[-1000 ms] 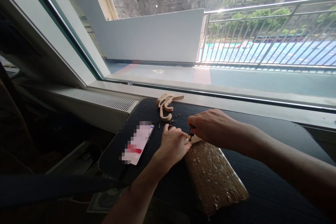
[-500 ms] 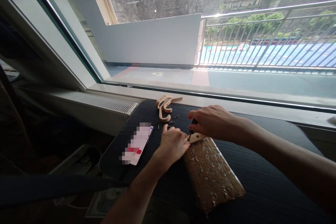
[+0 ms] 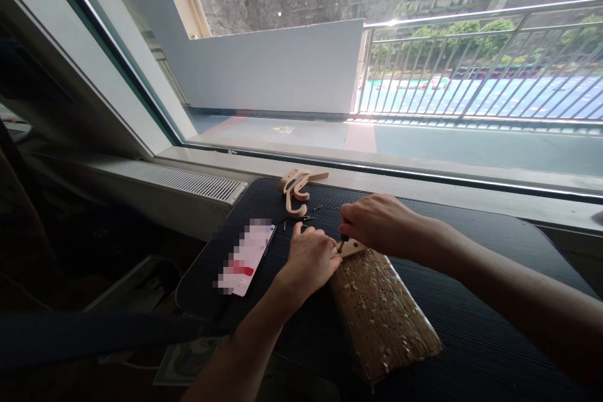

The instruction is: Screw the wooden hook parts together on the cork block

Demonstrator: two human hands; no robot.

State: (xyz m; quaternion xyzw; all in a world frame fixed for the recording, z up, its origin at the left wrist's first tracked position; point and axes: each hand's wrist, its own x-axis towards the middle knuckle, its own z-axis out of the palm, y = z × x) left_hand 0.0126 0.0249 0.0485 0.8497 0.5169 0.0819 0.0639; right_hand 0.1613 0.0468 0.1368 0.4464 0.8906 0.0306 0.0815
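My left hand (image 3: pixel 308 259) is closed, pressing down on a small pale wooden piece (image 3: pixel 352 248) at the far end of a brown perforated board (image 3: pixel 381 314). My right hand (image 3: pixel 377 223) is closed around a small dark screwdriver (image 3: pixel 342 242), whose tip stands on that wooden piece. Both hands meet above the board's far end on the black table (image 3: pixel 471 333). A few small dark screws (image 3: pixel 301 220) lie just beyond my left hand.
Two curved wooden hooks (image 3: pixel 296 191) lie at the table's far edge by the window sill. A phone (image 3: pixel 247 257) lies face up to the left of my left hand. A radiator grille (image 3: pixel 188 181) runs along the wall at left.
My right hand lifted slightly, then came back down with the screwdriver on the wooden piece. The left hand has stayed in place.
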